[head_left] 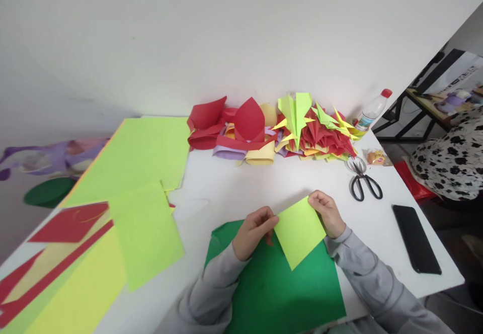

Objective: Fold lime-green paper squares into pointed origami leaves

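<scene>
A small square of lime-green paper (300,233) is held up between my two hands, over a large dark green sheet (287,299) on the white table. My left hand (256,229) pinches its left corner between thumb and fingers. At the upper right corner, my right hand (327,212) grips the paper with the thumb in front; some of its fingers are hidden behind the sheet. The paper looks flat, with no fold that I can make out.
Left lie lime sheets (147,148) and red strips (71,223). Along the wall stand rolled red paper pieces (249,120) and a pile of folded paper (313,133). Scissors (362,178), a phone (416,238), a bottle (373,110) and a wrapped snack (376,157) lie right. A person (451,148) sits beyond.
</scene>
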`<state>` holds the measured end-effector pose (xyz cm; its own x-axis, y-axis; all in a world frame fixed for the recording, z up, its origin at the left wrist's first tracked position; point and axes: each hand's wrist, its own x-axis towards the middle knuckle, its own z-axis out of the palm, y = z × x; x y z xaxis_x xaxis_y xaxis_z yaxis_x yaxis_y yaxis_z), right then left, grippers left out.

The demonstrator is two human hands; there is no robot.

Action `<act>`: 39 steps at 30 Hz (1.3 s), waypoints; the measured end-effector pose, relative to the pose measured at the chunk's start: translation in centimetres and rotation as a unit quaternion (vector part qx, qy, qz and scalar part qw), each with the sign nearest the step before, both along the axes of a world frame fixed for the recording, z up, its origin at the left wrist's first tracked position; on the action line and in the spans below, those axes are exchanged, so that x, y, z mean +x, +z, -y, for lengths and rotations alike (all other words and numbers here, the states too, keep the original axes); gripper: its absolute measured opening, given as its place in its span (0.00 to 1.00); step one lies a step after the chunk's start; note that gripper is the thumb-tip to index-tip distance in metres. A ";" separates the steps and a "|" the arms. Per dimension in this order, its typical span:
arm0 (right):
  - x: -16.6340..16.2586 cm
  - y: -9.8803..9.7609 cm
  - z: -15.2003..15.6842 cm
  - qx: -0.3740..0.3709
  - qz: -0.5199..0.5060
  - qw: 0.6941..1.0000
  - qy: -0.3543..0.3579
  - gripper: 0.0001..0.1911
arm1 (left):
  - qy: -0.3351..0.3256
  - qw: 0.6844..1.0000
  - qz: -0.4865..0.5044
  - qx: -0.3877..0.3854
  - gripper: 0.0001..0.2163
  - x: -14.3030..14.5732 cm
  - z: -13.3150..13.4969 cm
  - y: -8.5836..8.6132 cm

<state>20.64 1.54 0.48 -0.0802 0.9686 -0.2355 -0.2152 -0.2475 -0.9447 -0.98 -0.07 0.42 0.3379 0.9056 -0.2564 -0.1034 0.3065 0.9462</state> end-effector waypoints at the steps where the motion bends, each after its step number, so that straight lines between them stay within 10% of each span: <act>1: 0.0 0.0 0.0 0.001 -0.001 1.000 0.001 0.19 | 0.000 1.000 -0.004 0.005 0.19 0.0 0.0 0.0; 7: -0.1 -0.2 0.1 0.011 -0.013 1.000 0.003 0.19 | 0.055 0.998 0.005 0.009 0.18 -0.1 -0.2 0.0; 14: -0.6 -0.5 0.2 0.045 -0.008 0.999 0.002 0.17 | -0.033 0.998 0.043 -0.026 0.18 0.7 0.4 0.1; 23: -1.0 -0.7 0.4 0.143 0.089 0.983 0.071 0.13 | 0.081 0.996 0.029 0.039 0.16 0.4 0.5 0.1; 29: -1.4 -0.8 1.3 0.126 -0.046 0.974 0.183 0.32 | -0.059 0.967 0.023 0.246 0.15 0.8 0.7 1.0; 39: -1.6 0.0 0.9 0.010 -0.148 0.988 0.041 0.27 | 0.046 0.934 -0.143 0.323 0.22 0.3 0.2 -1.1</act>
<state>19.05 0.64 0.53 -0.2218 0.9599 -0.1714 -0.4628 -0.2584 -0.8479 -0.70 -0.32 -0.69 0.2518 0.9246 0.2857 0.1851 -0.3358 0.9236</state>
